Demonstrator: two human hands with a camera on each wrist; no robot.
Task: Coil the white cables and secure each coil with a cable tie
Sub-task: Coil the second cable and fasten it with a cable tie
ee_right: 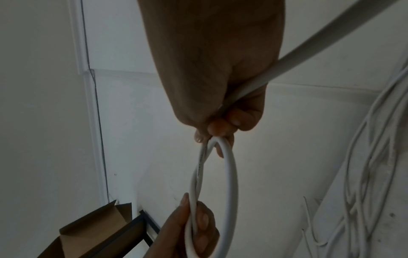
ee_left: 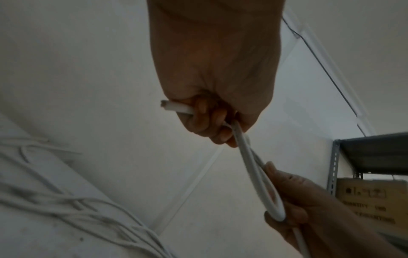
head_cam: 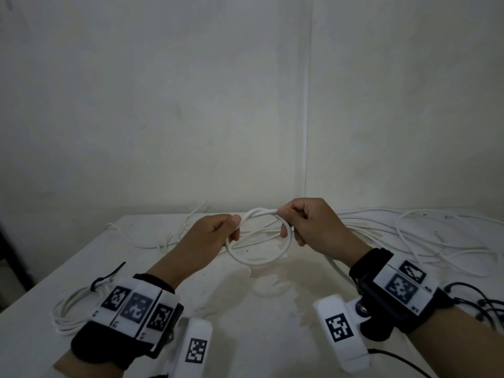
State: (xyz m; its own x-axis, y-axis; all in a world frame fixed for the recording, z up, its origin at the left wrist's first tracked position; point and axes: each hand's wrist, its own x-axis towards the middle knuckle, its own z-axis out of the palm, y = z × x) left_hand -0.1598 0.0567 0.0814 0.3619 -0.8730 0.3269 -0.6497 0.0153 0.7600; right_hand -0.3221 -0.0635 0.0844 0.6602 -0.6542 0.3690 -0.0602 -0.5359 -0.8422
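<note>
Holding a small ring of white cable (head_cam: 259, 236) above the white tabletop (head_cam: 245, 301), both hands work at its two sides. The left hand (head_cam: 210, 238) has its grip curled round the ring's left side, thumb pressed on top; the left wrist view shows the cable's cut end (ee_left: 164, 104) poking out past the fingers (ee_left: 202, 120) of that hand. The right hand (head_cam: 311, 225) has its grip pinching the ring's upper right, where two turns lie together, and the cable's long tail (ee_right: 320, 41) runs out of that fist, back past the wrist. In the right wrist view the ring reads as a narrow oval with a doubled strand on one side.

Behind the ring, at the far edge of the tabletop against the wall (head_cam: 163, 105), lies a loose tangle of white cables (head_cam: 409, 227), spreading mostly to the right of the ring. Nearer than the ring and to its left, partly hidden by the left wrist, sits a finished coil (head_cam: 73, 309) of white cable with a black cable tie (head_cam: 107, 276) cinched round it, its tail sticking up. To the right of the ring, at the near right edge beyond the right wrist, lies a bunch of black cable ties (head_cam: 482, 301). Both wrists carry strapped camera mounts with black-and-white markers. A metal shelf (ee_left: 375, 153) holding a cardboard box (ee_left: 371, 197) shows in the left wrist view.
</note>
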